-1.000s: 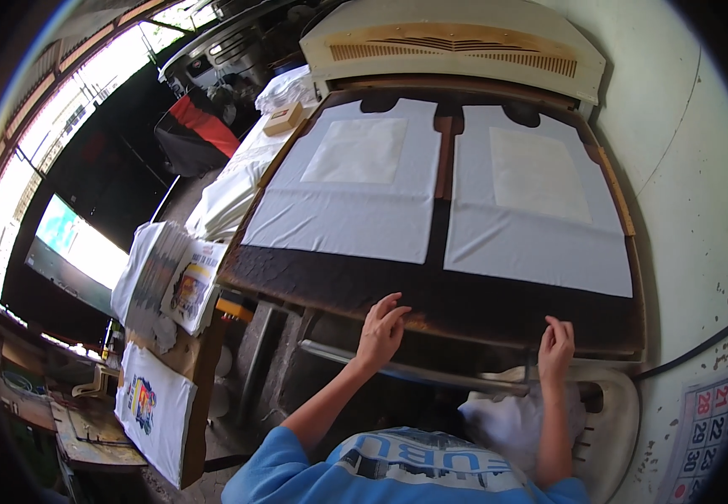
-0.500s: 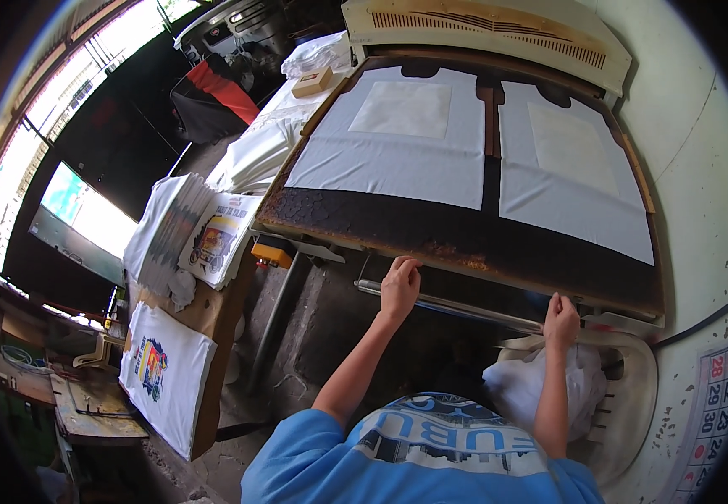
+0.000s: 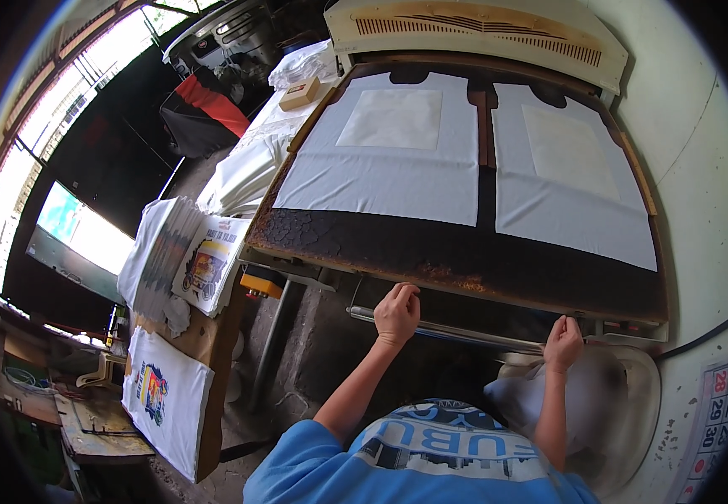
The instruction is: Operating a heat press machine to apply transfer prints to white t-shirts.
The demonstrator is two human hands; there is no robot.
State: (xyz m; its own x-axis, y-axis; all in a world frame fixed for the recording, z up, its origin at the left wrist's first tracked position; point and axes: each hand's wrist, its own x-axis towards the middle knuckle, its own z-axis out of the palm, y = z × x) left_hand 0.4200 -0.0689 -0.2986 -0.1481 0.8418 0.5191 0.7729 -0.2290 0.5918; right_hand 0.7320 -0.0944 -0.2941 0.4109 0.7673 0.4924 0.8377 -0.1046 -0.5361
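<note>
Two white T-shirts lie spread on the dark, scorched bed of a large press, the left shirt (image 3: 381, 181) and the right shirt (image 3: 565, 206). Each carries a pale rectangular sheet on its upper part: the left sheet (image 3: 393, 119) and the right sheet (image 3: 570, 151). At the bed's front edge (image 3: 498, 296), my left hand (image 3: 397, 315) is closed with its fingers curled. Farther right along that edge my right hand (image 3: 562, 344) is closed too. A metal bar (image 3: 456, 333) runs beside both. What the fingers grip is hidden.
Behind the bed stands a cream vented housing (image 3: 481, 34). On the left are stacked printed shirts (image 3: 208, 265), one flat printed shirt (image 3: 166, 403), a yellow box (image 3: 261, 284) and a small carton (image 3: 299, 94). A chair (image 3: 645, 395) with a blurred white bundle (image 3: 519, 399) is at lower right.
The whole view has shifted, so the press and both hands sit lower in the picture. My hands keep their places at the edge. The bundle on the chair has become blurred.
</note>
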